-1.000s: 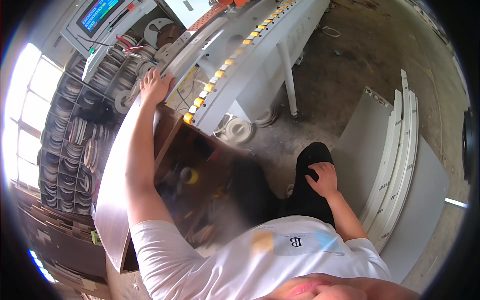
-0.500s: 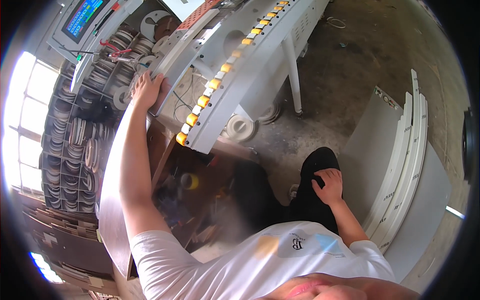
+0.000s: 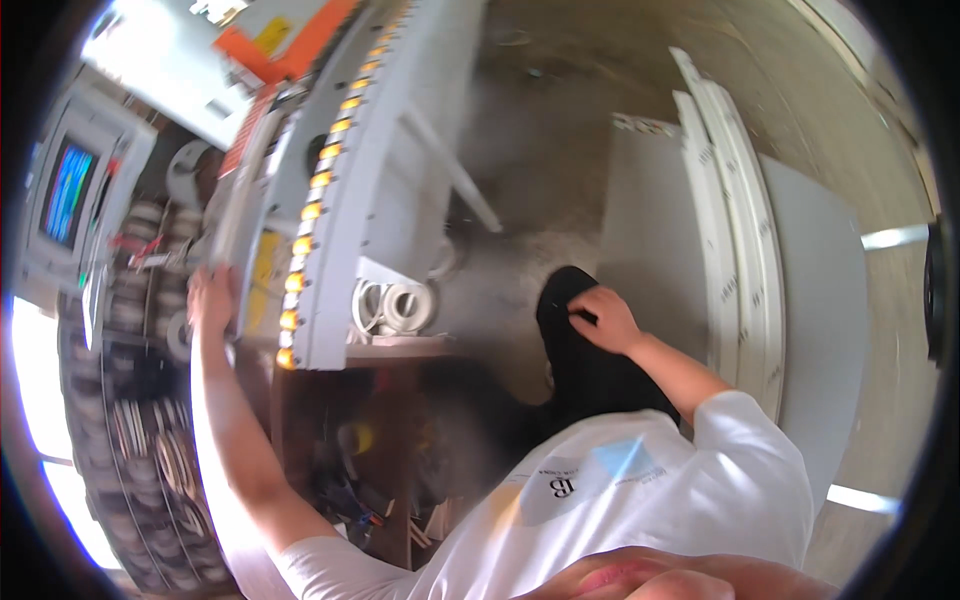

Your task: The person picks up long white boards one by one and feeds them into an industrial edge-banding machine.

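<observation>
Left hand (image 3: pixel 210 300) at the roller machine (image 3: pixel 392 175), right hand (image 3: pixel 606 318) on a knee (image 3: pixel 556 300) right of it.
Head view: the left fingers touch the pale rail (image 3: pixel 236 210) left of the machine's yellow rollers (image 3: pixel 303 245), gripping or not I can't tell; the right fingers curl loosely, released.

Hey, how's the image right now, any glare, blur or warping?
Head view: the window at far left is blown out to white; head view: the left hand and the control screen look smeared; head view: the long pale strips at right bow, likely fisheye distortion.
</observation>
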`<state>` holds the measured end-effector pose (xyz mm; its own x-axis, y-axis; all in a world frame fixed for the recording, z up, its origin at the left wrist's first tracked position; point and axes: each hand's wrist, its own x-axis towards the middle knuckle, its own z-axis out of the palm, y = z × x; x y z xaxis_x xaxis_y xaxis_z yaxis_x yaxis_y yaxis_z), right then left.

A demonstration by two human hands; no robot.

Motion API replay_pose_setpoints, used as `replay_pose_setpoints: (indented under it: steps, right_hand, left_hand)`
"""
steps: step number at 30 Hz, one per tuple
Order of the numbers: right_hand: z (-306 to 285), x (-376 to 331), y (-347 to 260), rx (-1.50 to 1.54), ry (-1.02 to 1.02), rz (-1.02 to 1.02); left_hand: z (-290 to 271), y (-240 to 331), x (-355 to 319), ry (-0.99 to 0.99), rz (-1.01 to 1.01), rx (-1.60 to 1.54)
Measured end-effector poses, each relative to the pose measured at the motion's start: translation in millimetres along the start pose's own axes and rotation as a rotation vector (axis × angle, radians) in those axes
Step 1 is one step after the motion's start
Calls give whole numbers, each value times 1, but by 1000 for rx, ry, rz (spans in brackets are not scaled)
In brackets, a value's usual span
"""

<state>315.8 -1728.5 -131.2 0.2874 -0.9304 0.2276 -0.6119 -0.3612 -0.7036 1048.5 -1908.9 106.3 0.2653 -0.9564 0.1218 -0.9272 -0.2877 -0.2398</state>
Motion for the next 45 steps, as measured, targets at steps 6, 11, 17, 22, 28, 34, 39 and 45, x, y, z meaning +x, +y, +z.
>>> replay_pose_setpoints:
  steps: [6, 11, 17, 22, 28, 34, 39, 45]
  right_hand:
    - [-106, -93, 63, -466, 578, 407]
    - [-239, -318, 149, -808, 856, 1065]
    - [-257, -484, 185, -305, 473, 1593]
    - [-251, -444, 159, -126, 336, 1502]
    - [-257, -440, 173, -307, 247, 1585]
    - [-244, -452, 175, -420, 399, 1525]
    - [-249, -448, 176, -520, 386, 1414]
    - [-252, -435, 146, -665, 445, 1378]
  left_hand:
    - [25, -33, 12, 37, -71, -147]
    - [5, -15, 23, 32, -35, -152]
    - [22, -23, 25, -6, -29, -198]
    - [10, -34, 21, 40, -24, -201]
    - [10, -29, 13, 34, -33, -182]
    - [5, -25, 15, 41, -13, -207]
    - [4, -29, 6, 59, -18, -176]
    - [-3, -17, 9, 75, -1, -179]
